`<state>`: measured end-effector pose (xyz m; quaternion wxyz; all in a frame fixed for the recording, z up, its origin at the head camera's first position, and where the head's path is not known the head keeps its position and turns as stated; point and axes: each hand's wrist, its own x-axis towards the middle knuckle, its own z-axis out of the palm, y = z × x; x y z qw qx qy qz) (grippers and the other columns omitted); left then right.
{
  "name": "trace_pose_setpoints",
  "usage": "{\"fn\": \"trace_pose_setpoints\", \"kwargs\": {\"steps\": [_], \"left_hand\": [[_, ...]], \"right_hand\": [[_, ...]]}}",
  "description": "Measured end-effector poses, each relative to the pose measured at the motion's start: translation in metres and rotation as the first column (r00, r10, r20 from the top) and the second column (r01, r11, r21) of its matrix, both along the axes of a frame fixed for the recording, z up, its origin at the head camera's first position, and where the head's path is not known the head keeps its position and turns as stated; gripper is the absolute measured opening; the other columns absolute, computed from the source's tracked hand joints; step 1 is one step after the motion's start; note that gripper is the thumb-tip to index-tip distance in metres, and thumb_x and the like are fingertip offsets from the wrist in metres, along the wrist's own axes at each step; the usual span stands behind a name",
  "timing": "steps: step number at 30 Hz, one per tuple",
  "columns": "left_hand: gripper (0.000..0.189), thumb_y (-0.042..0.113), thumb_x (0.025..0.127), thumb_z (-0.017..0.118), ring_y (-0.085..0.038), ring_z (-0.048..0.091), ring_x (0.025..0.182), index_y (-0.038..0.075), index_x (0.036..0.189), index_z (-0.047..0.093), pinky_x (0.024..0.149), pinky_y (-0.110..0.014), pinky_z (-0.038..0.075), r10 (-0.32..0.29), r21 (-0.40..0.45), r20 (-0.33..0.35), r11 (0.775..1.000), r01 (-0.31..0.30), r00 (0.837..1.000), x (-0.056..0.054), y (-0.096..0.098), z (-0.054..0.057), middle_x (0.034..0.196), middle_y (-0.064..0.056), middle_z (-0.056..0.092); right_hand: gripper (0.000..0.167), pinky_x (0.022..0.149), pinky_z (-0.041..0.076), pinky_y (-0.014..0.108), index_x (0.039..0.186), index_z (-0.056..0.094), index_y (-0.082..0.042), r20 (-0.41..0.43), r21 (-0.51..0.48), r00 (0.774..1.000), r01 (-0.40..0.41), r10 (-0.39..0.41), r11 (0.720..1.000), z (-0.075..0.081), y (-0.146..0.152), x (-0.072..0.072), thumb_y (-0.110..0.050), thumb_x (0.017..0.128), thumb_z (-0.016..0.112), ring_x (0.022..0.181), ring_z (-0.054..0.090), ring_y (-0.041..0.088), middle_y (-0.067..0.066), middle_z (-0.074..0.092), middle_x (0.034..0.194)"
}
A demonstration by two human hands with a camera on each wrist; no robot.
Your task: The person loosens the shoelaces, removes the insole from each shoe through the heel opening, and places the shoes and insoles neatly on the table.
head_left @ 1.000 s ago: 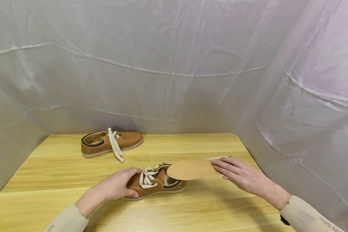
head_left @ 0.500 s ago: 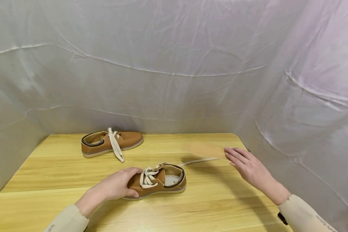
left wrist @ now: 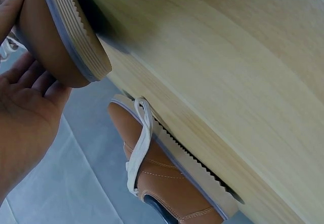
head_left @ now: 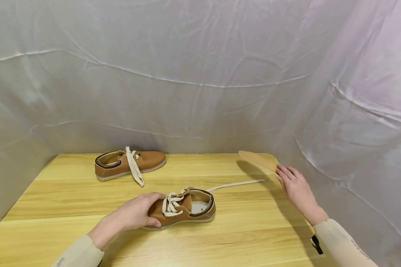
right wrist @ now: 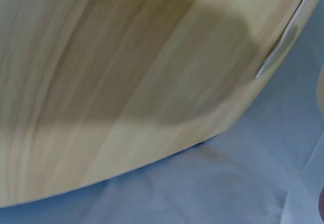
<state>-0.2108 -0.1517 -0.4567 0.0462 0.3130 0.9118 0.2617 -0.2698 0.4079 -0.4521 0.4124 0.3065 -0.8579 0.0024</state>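
My left hand [head_left: 131,213] grips the toe of a tan lace-up shoe [head_left: 200,217] that stands on the table, its heel pointing right. Inside its opening a pale inner sole shows, and the cream laces are tangled over the tongue. Off to the back right, my right hand [head_left: 298,191] pinches one end of a tan insole [head_left: 258,161], held tilted above the table with its free end pointing left. Only a sliver of the insole [right wrist: 321,89] enters the right wrist view. In the left wrist view, the fingers curl around the shoe's toe [left wrist: 55,41].
A matching tan shoe [head_left: 150,160] stands at the back left, a loose lace hanging over its side. One long lace end [head_left: 237,184] from the near shoe runs right across the wooden table [head_left: 220,244]. Grey fabric [head_left: 200,104] walls the back and sides.
My right hand has carried the insole away from the shoe's opening, to the right and back, and turned it to a steeper tilt. The left hand and both shoes stay in place.
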Motion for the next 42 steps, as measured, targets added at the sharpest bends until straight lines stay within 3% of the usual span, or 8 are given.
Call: {"fn": "trace_pose_setpoints", "kwargs": {"steps": [4,8,11,16,26,31,38,42], "left_hand": [[0.078,0.032,0.076,0.094,-0.033,0.062,0.127,0.005,0.140,0.059,0.107,-0.054,0.050,0.004,-0.005,0.000,1.000,-0.004,1.000,-0.001,0.000,0.000,0.139,-0.014,0.064],[0.078,0.032,0.076,0.094,-0.034,0.061,0.128,0.005,0.140,0.059,0.107,-0.054,0.050,0.008,-0.007,0.005,1.000,-0.008,1.000,-0.001,0.000,0.001,0.139,-0.014,0.064],[0.078,0.032,0.076,0.094,-0.034,0.061,0.128,0.005,0.140,0.059,0.107,-0.055,0.050,0.007,-0.005,0.009,1.000,-0.007,1.000,0.000,0.000,0.001,0.140,-0.014,0.064],[0.078,0.031,0.076,0.094,-0.034,0.061,0.128,0.005,0.141,0.059,0.108,-0.055,0.049,0.012,-0.004,0.017,1.000,-0.012,1.000,0.000,0.001,0.001,0.140,-0.014,0.064],[0.078,0.030,0.076,0.095,-0.035,0.061,0.128,0.005,0.141,0.059,0.108,-0.056,0.048,0.023,-0.007,0.022,1.000,-0.022,1.000,0.000,0.001,0.002,0.140,-0.014,0.063],[0.078,0.030,0.076,0.094,-0.035,0.061,0.128,0.006,0.141,0.059,0.108,-0.056,0.049,0.023,-0.008,0.024,1.000,-0.023,0.999,0.000,0.001,0.002,0.140,-0.014,0.063],[0.078,0.029,0.076,0.094,-0.033,0.062,0.127,0.004,0.140,0.059,0.108,-0.054,0.049,0.006,-0.009,0.008,1.000,-0.006,1.000,-0.001,0.002,0.002,0.139,-0.015,0.064],[0.077,0.029,0.076,0.095,-0.033,0.062,0.126,0.003,0.140,0.059,0.108,-0.054,0.049,0.001,-0.007,0.005,1.000,-0.001,1.000,-0.001,0.002,0.002,0.139,-0.014,0.064]], "right_hand": [[0.056,0.084,0.055,0.059,0.111,0.072,0.011,-0.025,-0.022,0.998,0.060,-0.061,0.998,-0.010,0.007,-0.006,-0.031,0.116,0.036,0.098,0.065,0.049,0.027,0.071,0.120],[0.033,0.084,0.054,0.061,0.109,0.071,0.012,0.017,-0.063,0.989,0.150,-0.149,0.987,-0.017,0.010,-0.008,-0.015,0.107,0.053,0.100,0.064,0.051,0.029,0.071,0.119],[0.024,0.086,0.053,0.062,0.111,0.070,0.013,0.110,-0.082,0.965,0.246,-0.237,0.966,-0.021,0.010,-0.006,-0.004,0.095,0.065,0.104,0.062,0.051,0.029,0.069,0.122],[0.025,0.087,0.051,0.064,0.114,0.068,0.014,0.232,-0.052,0.907,0.373,-0.352,0.926,-0.031,0.009,-0.008,-0.004,0.097,0.065,0.109,0.059,0.051,0.031,0.067,0.126],[0.029,0.088,0.050,0.069,0.120,0.065,0.012,0.419,-0.010,0.806,0.464,-0.418,0.886,-0.041,0.008,-0.010,-0.012,0.105,0.056,0.109,0.057,0.056,0.033,0.061,0.133],[0.024,0.082,0.051,0.069,0.107,0.064,0.009,0.479,0.056,0.767,0.459,-0.427,0.887,-0.044,0.010,-0.012,-0.014,0.105,0.057,0.098,0.057,0.057,0.034,0.059,0.124],[0.034,0.101,0.044,0.066,0.118,0.063,0.012,0.600,0.160,0.664,0.447,-0.446,0.880,-0.045,0.009,-0.014,-0.018,0.107,0.053,0.116,0.053,0.058,0.038,0.055,0.129],[0.036,0.108,0.040,0.065,0.123,0.062,0.015,0.610,0.176,0.661,0.427,-0.438,0.887,-0.046,0.010,-0.015,-0.016,0.108,0.048,0.126,0.051,0.055,0.039,0.057,0.130]]}}
